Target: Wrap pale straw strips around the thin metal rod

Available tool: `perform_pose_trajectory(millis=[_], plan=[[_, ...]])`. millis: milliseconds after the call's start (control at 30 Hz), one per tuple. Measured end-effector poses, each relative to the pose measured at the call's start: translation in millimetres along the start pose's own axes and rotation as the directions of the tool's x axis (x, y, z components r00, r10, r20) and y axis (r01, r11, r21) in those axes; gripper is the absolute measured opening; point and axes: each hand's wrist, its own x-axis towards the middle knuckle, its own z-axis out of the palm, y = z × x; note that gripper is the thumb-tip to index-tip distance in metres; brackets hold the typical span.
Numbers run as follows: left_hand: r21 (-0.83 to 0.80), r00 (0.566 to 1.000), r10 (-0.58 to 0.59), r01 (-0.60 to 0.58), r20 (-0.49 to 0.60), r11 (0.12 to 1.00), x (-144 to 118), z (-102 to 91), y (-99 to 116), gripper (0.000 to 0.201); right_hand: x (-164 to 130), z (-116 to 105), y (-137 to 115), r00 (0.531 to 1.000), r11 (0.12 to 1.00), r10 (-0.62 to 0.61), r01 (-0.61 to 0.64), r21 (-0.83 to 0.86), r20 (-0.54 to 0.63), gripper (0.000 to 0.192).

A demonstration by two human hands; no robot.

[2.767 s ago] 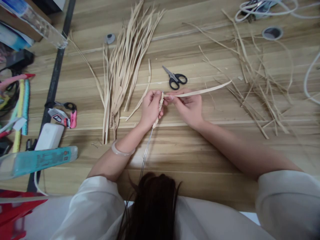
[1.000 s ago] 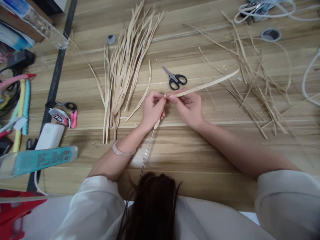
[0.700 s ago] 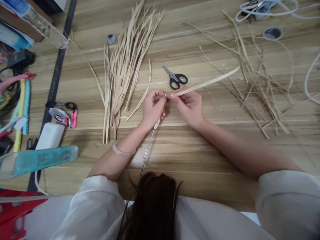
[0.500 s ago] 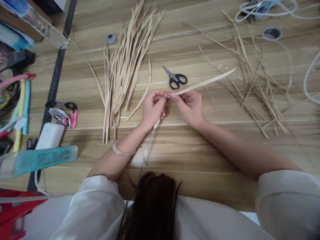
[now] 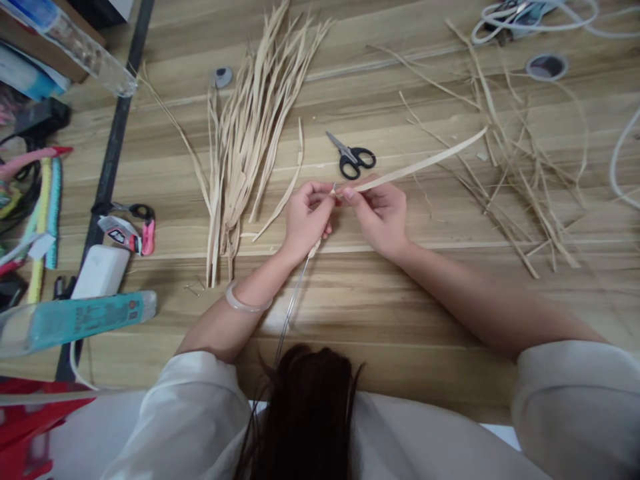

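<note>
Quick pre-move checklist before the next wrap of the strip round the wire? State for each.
1. Left hand grips the wrapped wire: ok.
2. Right hand pinches the strip at the wire's top end: ok.
3. Strip's free end runs out to the right, lifted, not snagged in the loose straw pile: ok.
4. Strip tension: cannot tell.
5. Scissors lie clear of both hands, beyond them: ok.
6. Spare strips bundle lies beside the left hand: ok.
</note>
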Motion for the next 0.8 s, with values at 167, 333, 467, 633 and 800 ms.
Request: perform_pose_trajectory(millis=[167,333,467,633,800], plan=[[0.013,1.0,0.008,-0.008,-0.025,1.0,0.0,0.8,-1.5,0.017,-1.8,-1.3,-1.2,1.0,0.999,-0.015,0.016,-0.032,0.024,0.028],[-0.018,1.0,-0.007,0.007,-0.014,1.0,2.0,-0.1,0.4,0.015,2.4,0.0,0.0,0.999,0.999,0.034,-0.034,0.014,0.001,0.033],[-0.034,1.0,-0.017,0.016,-0.009,0.999,2.1,-0.9,2.0,0.016,5.0,1.3,0.4,0.999,0.997,0.043,-0.043,0.068,-0.002,0.033],[-0.03,1.0,-0.005,0.005,0.004,1.0,1.2,-0.6,2.4,0.016,4.6,1.9,-2.0,0.998,0.996,0.057,-0.057,0.062,-0.004,0.033],[-0.022,1.0,-0.015,0.015,-0.008,1.0,1.8,-0.1,2.7,0.01,3.9,1.3,-1.1,0.999,0.998,0.038,-0.038,0.044,0.001,0.031]])
